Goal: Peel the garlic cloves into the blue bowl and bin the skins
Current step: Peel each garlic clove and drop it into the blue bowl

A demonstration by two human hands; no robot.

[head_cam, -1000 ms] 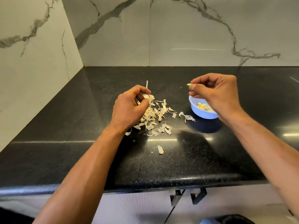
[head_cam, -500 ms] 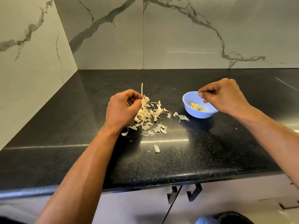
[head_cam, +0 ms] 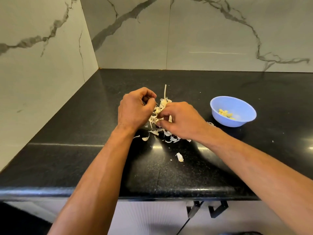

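Observation:
A pile of garlic skins and pieces [head_cam: 160,107] lies mid-counter, with a thin dry stem [head_cam: 165,92] sticking up at its back. My right hand [head_cam: 181,121] is down in the pile, thumb and fingertips pinching a pale garlic piece [head_cam: 158,118]. My left hand [head_cam: 135,109] hovers at the pile's left edge with curled fingers and thumb against the forefinger; nothing shows inside it. The blue bowl [head_cam: 245,119] stands to the right, apart from both hands, with several peeled cloves [head_cam: 225,113] in it.
One stray skin [head_cam: 179,157] lies nearer the front edge of the black counter [head_cam: 84,158]. Marble walls close off the back and the left. Cabinet handles [head_cam: 208,209] show below the counter edge. No bin is identifiable.
My right hand left the bowl's rim and swung left into the skin pile, where it now pinches a piece. My left hand stayed by the pile.

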